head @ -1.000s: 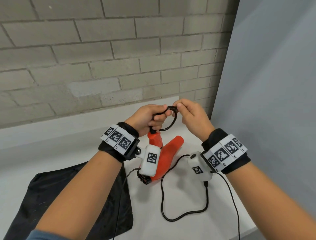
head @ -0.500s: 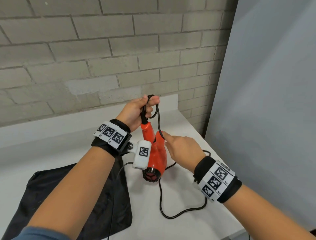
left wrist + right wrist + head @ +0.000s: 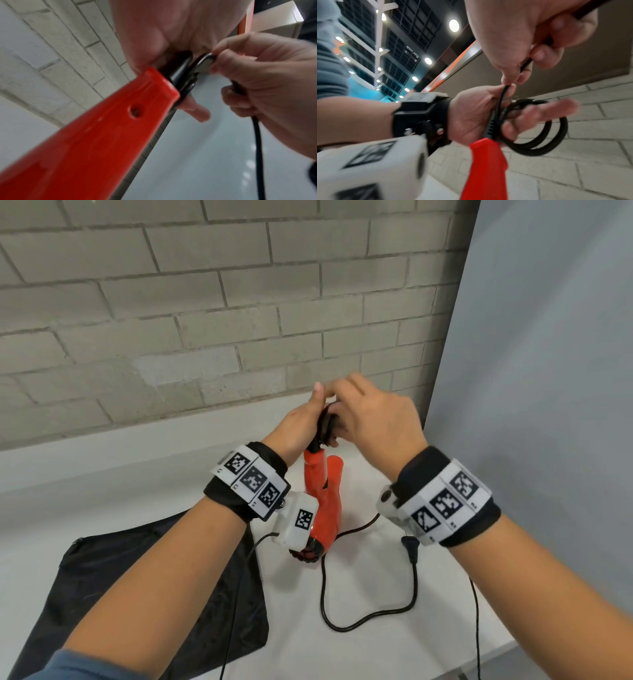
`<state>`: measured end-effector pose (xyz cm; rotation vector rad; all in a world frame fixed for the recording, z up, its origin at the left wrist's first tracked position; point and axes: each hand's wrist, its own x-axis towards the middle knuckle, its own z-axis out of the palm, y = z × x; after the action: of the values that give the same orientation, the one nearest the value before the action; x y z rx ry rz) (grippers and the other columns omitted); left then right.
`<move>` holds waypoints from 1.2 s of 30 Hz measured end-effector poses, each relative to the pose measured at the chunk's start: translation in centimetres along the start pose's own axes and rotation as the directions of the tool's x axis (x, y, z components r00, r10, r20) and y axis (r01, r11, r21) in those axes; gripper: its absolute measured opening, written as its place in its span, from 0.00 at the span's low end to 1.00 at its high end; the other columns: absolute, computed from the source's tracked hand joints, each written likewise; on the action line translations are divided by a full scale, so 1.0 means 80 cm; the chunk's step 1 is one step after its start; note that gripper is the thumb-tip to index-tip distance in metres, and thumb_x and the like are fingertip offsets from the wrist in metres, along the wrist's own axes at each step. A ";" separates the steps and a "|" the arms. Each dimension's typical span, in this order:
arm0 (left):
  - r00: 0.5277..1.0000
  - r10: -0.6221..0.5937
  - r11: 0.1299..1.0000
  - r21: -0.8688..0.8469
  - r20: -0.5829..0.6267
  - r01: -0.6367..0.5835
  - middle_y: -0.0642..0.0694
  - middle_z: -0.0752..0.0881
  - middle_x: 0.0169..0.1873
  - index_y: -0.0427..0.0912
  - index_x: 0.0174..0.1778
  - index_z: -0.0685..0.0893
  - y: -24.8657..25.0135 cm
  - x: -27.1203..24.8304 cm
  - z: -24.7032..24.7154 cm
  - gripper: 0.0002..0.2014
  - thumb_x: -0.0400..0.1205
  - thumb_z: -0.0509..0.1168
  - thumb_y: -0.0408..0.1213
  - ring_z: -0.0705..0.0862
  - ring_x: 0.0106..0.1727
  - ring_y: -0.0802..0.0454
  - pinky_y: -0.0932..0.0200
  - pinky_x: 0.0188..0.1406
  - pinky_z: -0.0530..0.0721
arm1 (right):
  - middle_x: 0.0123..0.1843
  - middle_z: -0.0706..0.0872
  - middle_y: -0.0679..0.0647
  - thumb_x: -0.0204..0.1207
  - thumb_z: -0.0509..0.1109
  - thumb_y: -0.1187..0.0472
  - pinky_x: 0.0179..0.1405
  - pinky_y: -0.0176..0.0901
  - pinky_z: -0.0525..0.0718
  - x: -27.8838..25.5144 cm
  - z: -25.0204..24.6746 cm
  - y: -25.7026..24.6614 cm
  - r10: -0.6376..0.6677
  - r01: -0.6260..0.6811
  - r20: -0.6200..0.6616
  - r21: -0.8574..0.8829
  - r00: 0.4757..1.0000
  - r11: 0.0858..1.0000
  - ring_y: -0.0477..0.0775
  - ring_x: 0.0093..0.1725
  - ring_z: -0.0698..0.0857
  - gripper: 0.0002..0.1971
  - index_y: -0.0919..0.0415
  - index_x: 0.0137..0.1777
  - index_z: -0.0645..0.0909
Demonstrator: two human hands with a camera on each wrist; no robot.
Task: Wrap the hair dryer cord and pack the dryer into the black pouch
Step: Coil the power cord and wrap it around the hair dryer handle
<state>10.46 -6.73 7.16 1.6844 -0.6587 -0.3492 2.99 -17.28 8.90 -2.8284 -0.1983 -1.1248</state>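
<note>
— Starting with the largest item, what carries everything?

— My white desk [image 3: 376, 652] runs along a grey brick wall [image 3: 205, 302]. The black pouch [image 3: 144, 587] lies flat on its left part, under my left forearm, with nothing inside it that I can see.

— Where is the hair dryer?

— The orange hair dryer [image 3: 325, 508] hangs above the desk, handle end up and barrel end down, just right of the pouch. My left hand [image 3: 294, 426] holds it at the top of the handle, where the black strain relief leaves the housing.

— And the cord?

— Part of the cord [image 3: 370, 614] still trails in a loose curve across the desk, ending at the plug [image 3: 411, 546], which lies below my right wrist. The rest is gathered: the right wrist view shows several coils [image 3: 544, 135] looped around my left fingers [image 3: 556, 108], which are extended through the loops, while the thumb presses the cord against the hand.

— State of the right hand?

— My right hand [image 3: 373, 419] sits just beside the left, touching it at the coils. Its fingers [image 3: 228, 56] are curled and clamped on a stretch of cord next to the handle end.
</note>
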 end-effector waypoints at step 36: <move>0.991 -0.083 0.825 -0.550 0.107 0.128 0.53 0.85 0.21 0.34 0.45 0.81 -0.009 0.007 -0.033 0.20 0.86 0.45 0.38 0.73 0.16 0.62 0.69 0.20 0.75 | 0.45 0.84 0.63 0.82 0.53 0.64 0.41 0.45 0.75 -0.044 0.077 -0.003 0.177 -0.348 0.379 0.448 0.908 0.824 0.61 0.43 0.82 0.20 0.60 0.73 0.65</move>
<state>12.54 -4.87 7.11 1.1476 -0.4585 -0.6263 4.61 -16.52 2.01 -2.4329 -0.0940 -0.4517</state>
